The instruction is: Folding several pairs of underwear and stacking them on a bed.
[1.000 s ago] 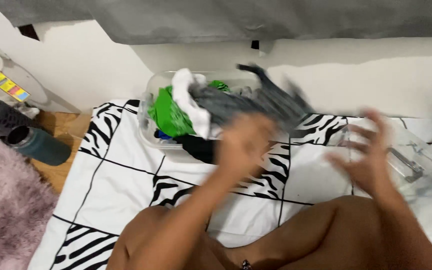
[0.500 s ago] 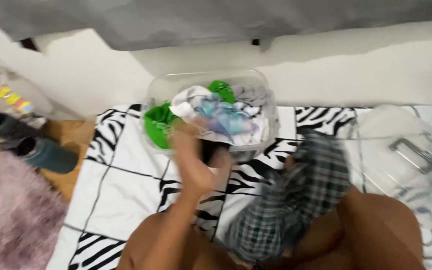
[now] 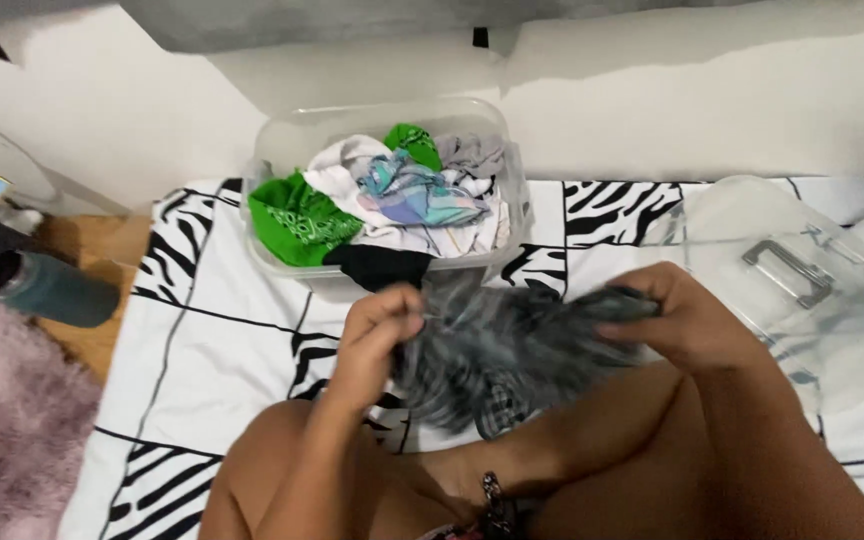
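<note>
While the grey plaid garment is bunched between both my hands, it sags in the middle over my lap, just above the zebra-print bedsheet. My left hand has fingers curled shut, pinching one gathered edge. My right hand is closed over the other end, thumb on top, cloth wadded inside the grip. The fabric is motion-blurred, so the seams and the exact kind of garment are unreadable.

Handling call: light, soft, fully limp, no stiffness. It probably won't slip and isn't fragile, but it will fold on itself wherever it is unsupported. Best hold is likely at an edge or hem, hands apart, so it hangs flat.

Just beyond my left hand: clear plastic bin on the bed, holding a green bandana, white and pastel-print clothes and a black piece at its near rim. Beyond my right hand: clear lid with grey latch. Far out past my left hand: teal bottle on the wood floor, pink rug.
</note>
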